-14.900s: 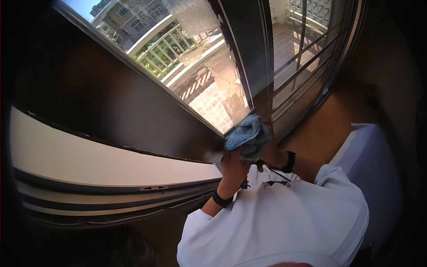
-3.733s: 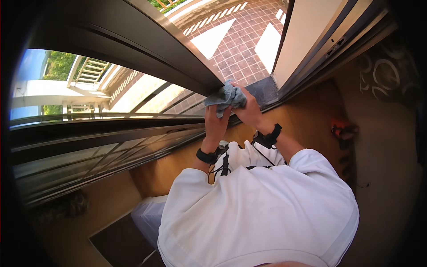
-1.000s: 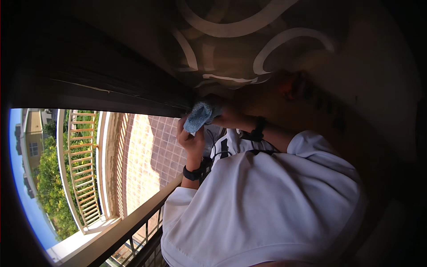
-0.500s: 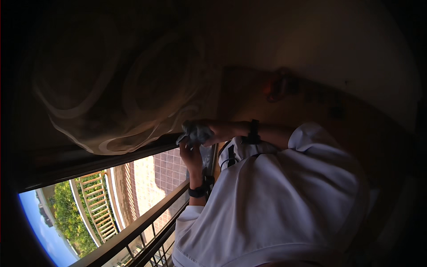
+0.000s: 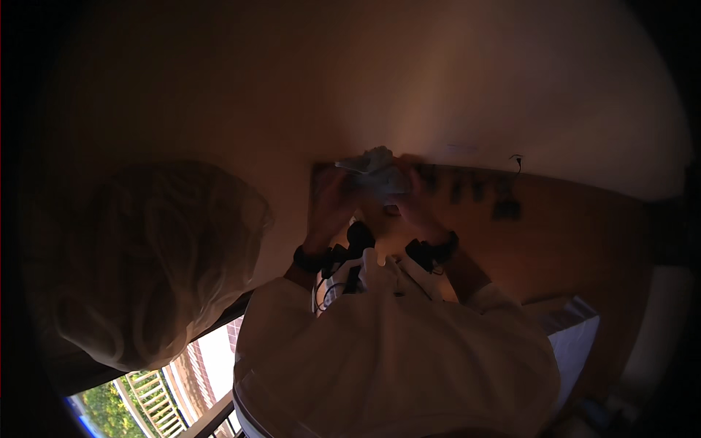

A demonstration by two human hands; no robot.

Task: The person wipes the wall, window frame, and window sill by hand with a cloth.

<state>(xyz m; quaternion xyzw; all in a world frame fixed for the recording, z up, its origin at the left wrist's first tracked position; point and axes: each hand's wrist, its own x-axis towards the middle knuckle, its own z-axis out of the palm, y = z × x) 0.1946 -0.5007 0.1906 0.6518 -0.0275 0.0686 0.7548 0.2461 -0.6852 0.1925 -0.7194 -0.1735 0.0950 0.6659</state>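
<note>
A crumpled grey cloth is held up in front of me, near the foot of the pale wall. My left hand grips its left side, and my right hand has its fingers closed on the right side. Dim light and blur hide the exact finger positions. Each wrist wears a black band, and both arms reach forward from the pale shirt I wear.
A bunched curtain with curved patterns hangs at the left, beside a bright opening onto a railing and greenery. Several dark items stand on the brown floor along the wall. A short dark cable shows on the wall.
My view and body have turned right, away from the opening toward the wall. The cloth has come along in both hands, which are now farther apart and side by side.
</note>
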